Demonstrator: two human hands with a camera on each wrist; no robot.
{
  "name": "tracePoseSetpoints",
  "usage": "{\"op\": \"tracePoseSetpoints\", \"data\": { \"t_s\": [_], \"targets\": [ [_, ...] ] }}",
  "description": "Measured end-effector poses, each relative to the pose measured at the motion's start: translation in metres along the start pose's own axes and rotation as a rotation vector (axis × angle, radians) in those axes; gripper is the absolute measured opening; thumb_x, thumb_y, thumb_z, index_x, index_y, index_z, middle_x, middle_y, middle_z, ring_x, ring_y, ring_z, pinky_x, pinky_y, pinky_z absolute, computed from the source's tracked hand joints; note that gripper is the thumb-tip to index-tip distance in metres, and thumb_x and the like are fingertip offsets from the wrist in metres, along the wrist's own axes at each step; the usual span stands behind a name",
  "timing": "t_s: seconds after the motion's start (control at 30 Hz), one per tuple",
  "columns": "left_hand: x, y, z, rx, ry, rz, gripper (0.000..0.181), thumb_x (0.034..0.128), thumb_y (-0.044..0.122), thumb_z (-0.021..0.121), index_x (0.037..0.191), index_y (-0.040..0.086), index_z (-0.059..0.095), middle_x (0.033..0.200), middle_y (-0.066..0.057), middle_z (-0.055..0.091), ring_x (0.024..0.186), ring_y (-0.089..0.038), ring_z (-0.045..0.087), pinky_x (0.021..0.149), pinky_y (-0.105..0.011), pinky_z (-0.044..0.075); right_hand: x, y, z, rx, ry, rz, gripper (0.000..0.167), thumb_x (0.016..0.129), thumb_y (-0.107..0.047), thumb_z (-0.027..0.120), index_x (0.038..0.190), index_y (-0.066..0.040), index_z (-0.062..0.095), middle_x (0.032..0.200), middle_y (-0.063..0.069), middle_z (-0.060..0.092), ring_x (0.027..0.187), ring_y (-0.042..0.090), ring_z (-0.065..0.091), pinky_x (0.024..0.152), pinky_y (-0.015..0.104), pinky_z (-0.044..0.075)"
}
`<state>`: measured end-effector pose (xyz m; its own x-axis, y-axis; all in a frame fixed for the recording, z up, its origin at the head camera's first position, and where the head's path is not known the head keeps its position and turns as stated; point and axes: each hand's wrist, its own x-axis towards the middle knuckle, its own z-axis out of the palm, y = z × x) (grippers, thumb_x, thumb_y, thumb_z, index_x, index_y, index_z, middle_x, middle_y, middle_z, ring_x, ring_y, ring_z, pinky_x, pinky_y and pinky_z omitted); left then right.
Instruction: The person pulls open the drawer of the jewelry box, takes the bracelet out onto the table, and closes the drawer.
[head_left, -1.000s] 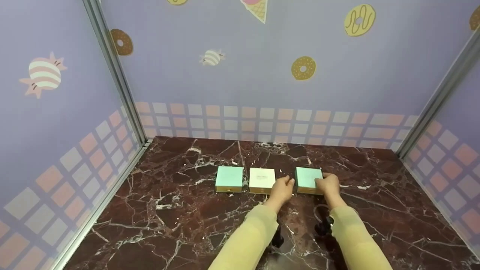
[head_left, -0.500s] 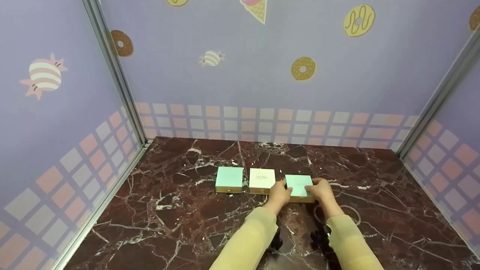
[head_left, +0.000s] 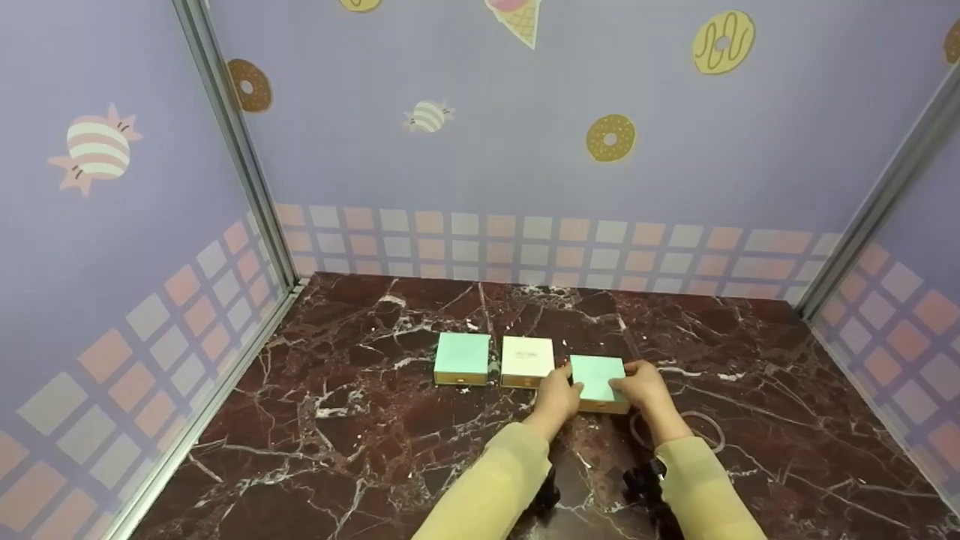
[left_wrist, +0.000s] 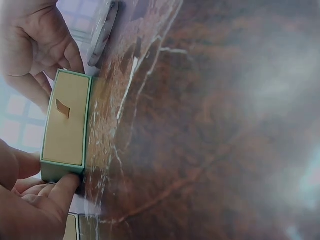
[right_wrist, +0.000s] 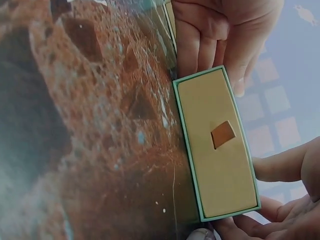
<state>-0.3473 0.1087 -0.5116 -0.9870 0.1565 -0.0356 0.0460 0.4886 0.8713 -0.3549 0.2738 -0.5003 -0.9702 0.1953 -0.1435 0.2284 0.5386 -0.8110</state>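
Both hands hold the right turquoise box (head_left: 598,377) between them, fingers bent against its sides and thumbs at the top: left hand (head_left: 556,397), right hand (head_left: 646,388). Box is on or just above the worktop (head_left: 375,442), which cannot be told; it lies nearer the person than the white box (head_left: 527,364) and left turquoise box (head_left: 462,356). White box: dark print (head_left: 526,353) on top, too small to read. Wrist views, unlike head view, clearly show a tan panel (right_wrist: 217,175) rimmed in green, with a brown tab (right_wrist: 223,134).
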Motion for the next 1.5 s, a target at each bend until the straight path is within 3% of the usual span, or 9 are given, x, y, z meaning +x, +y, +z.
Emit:
{"op": "tracePoseSetpoints", "data": {
  "t_s": [0.3,0.5,0.6,0.9,1.23,1.5],
  "targets": [
    [-0.014,-0.006,-0.006,0.032,-0.016,-0.003,0.054,0.1040,0.014,0.060,0.154,-0.001,0.045,0.157,-0.019,0.049,0.144,-0.038,0.049,0.115,-0.051,0.048,-0.011,-0.004,0.002,-0.083,-0.037,-0.031,0.051,0.092,-0.004,0.065,0.131,0.024,0.048,0.133,0.044,0.052,0.122,0.054,0.056,0.103,0.058,0.052],
    [-0.024,-0.009,-0.010,0.065,-0.017,0.031,0.054,0.1037,0.011,0.060,0.153,-0.005,0.044,0.155,-0.022,0.050,0.143,-0.040,0.050,0.115,-0.051,0.048,-0.020,-0.004,0.004,-0.104,-0.047,-0.051,0.043,0.091,-0.004,0.068,0.122,0.022,0.054,0.121,0.040,0.059,0.104,0.043,0.063,0.083,0.046,0.058],
    [-0.030,-0.011,-0.012,0.073,-0.019,0.054,0.054,0.1037,0.010,0.059,0.152,-0.008,0.043,0.154,-0.025,0.050,0.143,-0.041,0.050,0.115,-0.052,0.047,-0.025,-0.004,0.006,-0.118,-0.051,-0.074,0.041,0.090,-0.004,0.069,0.119,0.022,0.055,0.117,0.039,0.060,0.099,0.041,0.064,0.079,0.044,0.058],
    [-0.048,-0.015,-0.018,0.110,0.000,0.095,0.053,0.1016,0.008,0.062,0.149,-0.011,0.046,0.151,-0.028,0.052,0.142,-0.044,0.049,0.117,-0.054,0.045,-0.044,-0.001,0.012,-0.076,-0.044,-0.132,0.037,0.088,-0.001,0.068,0.113,0.020,0.053,0.115,0.039,0.058,0.104,0.045,0.061,0.090,0.052,0.056],
    [-0.070,-0.019,-0.029,0.105,-0.064,0.074,0.058,0.1023,0.011,0.062,0.152,-0.011,0.040,0.152,-0.029,0.050,0.142,-0.044,0.049,0.116,-0.055,0.045,-0.063,0.001,0.017,-0.118,-0.051,-0.157,0.035,0.088,-0.005,0.071,0.111,0.016,0.055,0.108,0.033,0.063,0.098,0.039,0.064,0.085,0.050,0.057],
    [-0.078,-0.024,-0.039,0.105,-0.089,0.053,0.061,0.1022,0.013,0.063,0.153,-0.010,0.039,0.156,-0.028,0.046,0.145,-0.044,0.045,0.119,-0.057,0.041,-0.075,0.000,0.026,-0.093,-0.019,-0.208,0.035,0.085,-0.004,0.074,0.107,0.016,0.057,0.102,0.030,0.064,0.094,0.036,0.064,0.084,0.051,0.057]
  ]
}}
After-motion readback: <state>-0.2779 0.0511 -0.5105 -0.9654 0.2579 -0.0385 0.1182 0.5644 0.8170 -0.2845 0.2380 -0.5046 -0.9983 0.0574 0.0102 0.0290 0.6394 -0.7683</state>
